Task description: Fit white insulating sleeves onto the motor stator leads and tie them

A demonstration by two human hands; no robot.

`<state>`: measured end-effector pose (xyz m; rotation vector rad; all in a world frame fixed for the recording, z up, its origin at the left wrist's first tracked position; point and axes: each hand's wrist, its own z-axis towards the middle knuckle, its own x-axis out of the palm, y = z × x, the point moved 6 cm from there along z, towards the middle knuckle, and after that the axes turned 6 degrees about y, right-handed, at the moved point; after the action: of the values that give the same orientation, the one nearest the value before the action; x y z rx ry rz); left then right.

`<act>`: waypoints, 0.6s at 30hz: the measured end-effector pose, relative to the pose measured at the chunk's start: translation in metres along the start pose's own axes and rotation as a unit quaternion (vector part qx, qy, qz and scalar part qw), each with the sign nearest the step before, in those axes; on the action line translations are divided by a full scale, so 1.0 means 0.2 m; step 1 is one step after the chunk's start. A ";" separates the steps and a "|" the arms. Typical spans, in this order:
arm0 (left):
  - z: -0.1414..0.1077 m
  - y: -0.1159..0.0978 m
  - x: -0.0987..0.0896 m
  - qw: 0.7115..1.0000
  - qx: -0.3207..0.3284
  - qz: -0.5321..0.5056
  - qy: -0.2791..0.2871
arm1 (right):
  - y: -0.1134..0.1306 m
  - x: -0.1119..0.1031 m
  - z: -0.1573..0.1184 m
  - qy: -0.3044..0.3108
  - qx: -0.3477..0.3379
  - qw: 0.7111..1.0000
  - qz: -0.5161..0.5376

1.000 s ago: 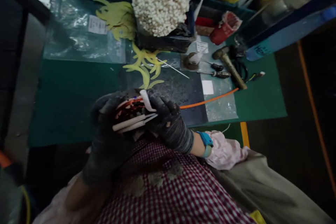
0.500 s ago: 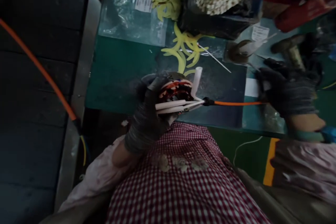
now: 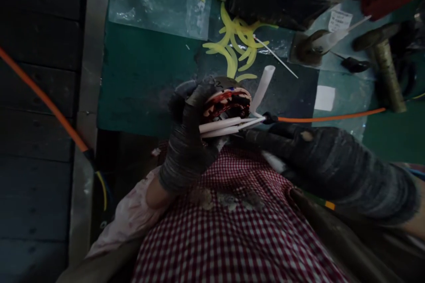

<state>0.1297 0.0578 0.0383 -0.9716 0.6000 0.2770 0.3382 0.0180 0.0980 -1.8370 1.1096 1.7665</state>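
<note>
Coil ring point(image 3: 227, 98) sits gripped in your left hand point(image 3: 186, 146), white tubes point(image 3: 219, 124) crosswise, your right hand point(image 3: 308, 150) just beside their wires point(image 3: 253, 122), its hold unclear.

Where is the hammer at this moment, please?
In the head view, the hammer lies on the right side of the green worktop, its head just above the black-handled tool and its handle running down to the right of it.
</note>
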 end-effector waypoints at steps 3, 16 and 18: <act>0.00 -0.01 -0.01 1.000 0.004 0.018 0.004 | 0.01 -0.04 0.06 -0.006 -0.025 0.998 -0.050; 0.02 -0.04 -0.03 0.999 -0.005 0.028 0.036 | -0.05 -0.01 0.11 0.023 -0.085 0.996 0.023; 0.02 -0.04 -0.04 0.999 -0.006 0.028 0.020 | -0.05 0.01 0.11 0.035 -0.082 0.996 0.019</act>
<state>0.1287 0.0569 0.0495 -0.9757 0.6627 0.3121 0.3306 0.0387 0.0912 -1.9994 1.0591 1.8789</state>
